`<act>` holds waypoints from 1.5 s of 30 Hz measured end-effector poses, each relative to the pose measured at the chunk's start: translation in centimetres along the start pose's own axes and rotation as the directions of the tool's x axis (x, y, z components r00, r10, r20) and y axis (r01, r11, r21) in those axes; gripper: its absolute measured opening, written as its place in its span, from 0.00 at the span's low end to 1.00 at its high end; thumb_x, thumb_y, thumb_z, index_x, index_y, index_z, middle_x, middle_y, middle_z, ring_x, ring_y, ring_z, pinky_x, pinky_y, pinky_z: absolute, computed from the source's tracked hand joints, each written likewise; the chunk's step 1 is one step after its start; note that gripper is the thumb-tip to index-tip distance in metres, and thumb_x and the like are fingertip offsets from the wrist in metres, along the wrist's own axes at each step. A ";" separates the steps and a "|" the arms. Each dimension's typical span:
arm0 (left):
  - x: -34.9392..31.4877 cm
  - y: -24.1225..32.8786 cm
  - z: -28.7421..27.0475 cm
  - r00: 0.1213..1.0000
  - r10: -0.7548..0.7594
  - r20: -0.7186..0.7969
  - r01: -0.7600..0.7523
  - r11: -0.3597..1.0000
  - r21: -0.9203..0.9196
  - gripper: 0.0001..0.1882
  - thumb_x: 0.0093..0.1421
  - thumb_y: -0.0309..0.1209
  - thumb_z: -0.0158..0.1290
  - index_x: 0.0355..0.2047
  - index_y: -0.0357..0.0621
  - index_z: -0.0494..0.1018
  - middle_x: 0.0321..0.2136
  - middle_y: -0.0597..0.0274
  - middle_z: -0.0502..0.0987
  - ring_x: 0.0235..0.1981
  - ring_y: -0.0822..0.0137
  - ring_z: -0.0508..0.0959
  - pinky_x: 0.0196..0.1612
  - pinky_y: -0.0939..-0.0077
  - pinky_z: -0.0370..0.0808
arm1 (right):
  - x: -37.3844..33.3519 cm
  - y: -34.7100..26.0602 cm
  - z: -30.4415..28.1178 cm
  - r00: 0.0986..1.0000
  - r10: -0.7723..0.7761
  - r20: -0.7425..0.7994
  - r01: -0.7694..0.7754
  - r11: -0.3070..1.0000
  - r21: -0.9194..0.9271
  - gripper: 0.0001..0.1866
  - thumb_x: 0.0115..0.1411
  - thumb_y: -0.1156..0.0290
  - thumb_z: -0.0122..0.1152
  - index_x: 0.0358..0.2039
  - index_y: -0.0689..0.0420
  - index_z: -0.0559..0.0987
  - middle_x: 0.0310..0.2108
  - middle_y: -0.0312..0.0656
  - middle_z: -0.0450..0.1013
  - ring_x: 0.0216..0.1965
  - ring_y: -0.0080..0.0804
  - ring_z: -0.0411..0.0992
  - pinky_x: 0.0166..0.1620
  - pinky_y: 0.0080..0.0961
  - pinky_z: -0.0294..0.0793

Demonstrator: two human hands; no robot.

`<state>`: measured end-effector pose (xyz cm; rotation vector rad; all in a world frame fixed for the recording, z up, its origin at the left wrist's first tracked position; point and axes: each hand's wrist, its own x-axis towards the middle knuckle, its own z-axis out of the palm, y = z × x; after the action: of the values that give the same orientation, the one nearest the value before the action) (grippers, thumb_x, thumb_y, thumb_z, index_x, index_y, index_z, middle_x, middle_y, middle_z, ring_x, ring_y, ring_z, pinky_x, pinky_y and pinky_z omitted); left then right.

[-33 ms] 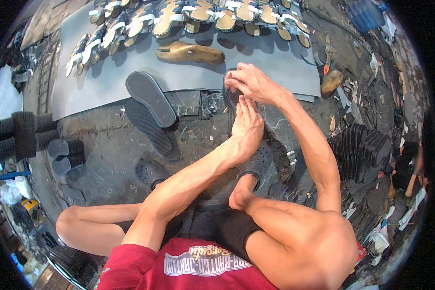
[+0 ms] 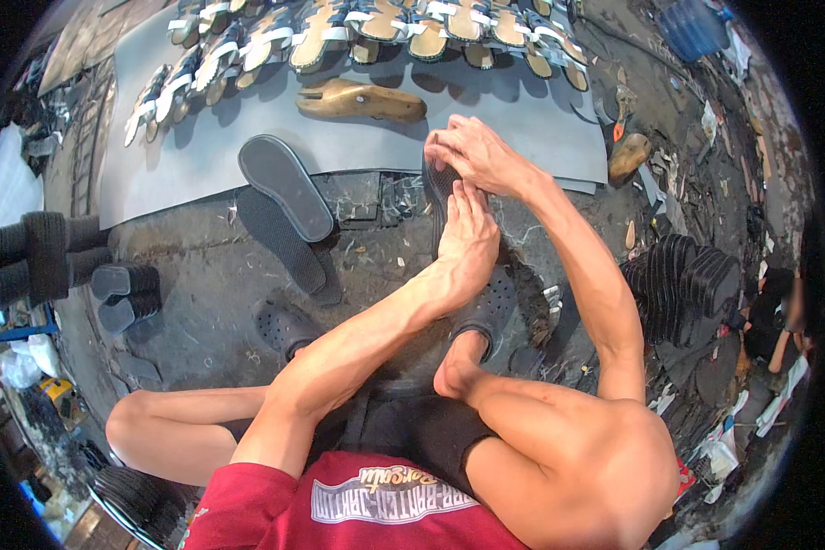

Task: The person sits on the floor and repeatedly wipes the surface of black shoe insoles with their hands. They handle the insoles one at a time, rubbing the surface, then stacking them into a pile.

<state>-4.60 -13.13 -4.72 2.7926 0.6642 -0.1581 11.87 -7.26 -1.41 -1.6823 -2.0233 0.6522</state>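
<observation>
A black shoe sole (image 2: 441, 188) with a textured face lies in front of me, its toe end at the edge of the grey sheet. My right hand (image 2: 477, 158) curls over the toe end, the fingers bent around its rim. Lower down, my left hand (image 2: 470, 234) lies along the sole's right side, fingers stretched out and close together. Both hands hide much of the sole. To the left, a smooth black sole with a raised rim (image 2: 287, 186) rests partly on a textured black sole (image 2: 280, 240).
A wooden shoe last (image 2: 362, 100) lies on the grey sheet (image 2: 211, 151), below rows of sandals (image 2: 321, 37). Another last (image 2: 630, 158) sits at the right. Stacked black soles stand at right (image 2: 678, 280) and left (image 2: 124, 298). Scraps litter the right side.
My right hand has shifted very slightly at the sole's toe end. Everything else stays in place.
</observation>
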 end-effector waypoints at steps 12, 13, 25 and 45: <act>0.2 -1.7 0.3 0.996 0.036 -0.079 -0.041 0.998 -0.052 0.38 0.63 0.25 0.55 0.71 0.15 0.61 0.75 0.18 0.59 0.78 0.28 0.60 0.80 0.40 0.57 | -1.2 2.0 2.8 0.862 0.111 -0.495 -0.160 0.986 -0.057 0.14 0.78 0.57 0.58 0.43 0.48 0.88 0.33 0.26 0.86 0.42 0.36 0.75 0.51 0.39 0.72; 0.3 -1.7 0.3 0.996 0.039 -0.086 -0.044 0.997 -0.058 0.38 0.63 0.25 0.55 0.71 0.15 0.61 0.75 0.19 0.59 0.78 0.28 0.60 0.80 0.40 0.57 | -1.1 2.2 2.9 0.861 0.124 -0.492 -0.171 0.984 -0.051 0.14 0.78 0.56 0.58 0.43 0.47 0.88 0.33 0.26 0.86 0.42 0.36 0.75 0.51 0.39 0.72; -0.1 -2.5 -0.1 0.996 0.065 -0.067 -0.070 0.995 -0.073 0.40 0.63 0.26 0.56 0.73 0.16 0.60 0.76 0.21 0.57 0.79 0.30 0.59 0.81 0.38 0.55 | -1.7 1.8 3.1 0.825 0.216 -0.522 -0.287 0.956 -0.058 0.19 0.81 0.53 0.54 0.46 0.50 0.89 0.35 0.29 0.88 0.43 0.37 0.74 0.55 0.39 0.70; -1.0 -5.3 -1.4 0.983 0.054 -0.175 -0.099 0.961 -0.258 0.56 0.50 0.44 0.78 0.74 0.36 0.63 0.75 0.49 0.65 0.78 0.41 0.60 0.80 0.41 0.58 | -12.6 -3.6 5.9 0.736 0.316 -0.599 -0.457 0.884 -0.094 0.09 0.77 0.68 0.58 0.48 0.54 0.85 0.42 0.40 0.83 0.47 0.46 0.76 0.51 0.45 0.72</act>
<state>-7.85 -8.65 -4.42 2.5839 0.5658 0.1697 7.70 -20.69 -4.26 -2.1520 -1.3614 -0.0123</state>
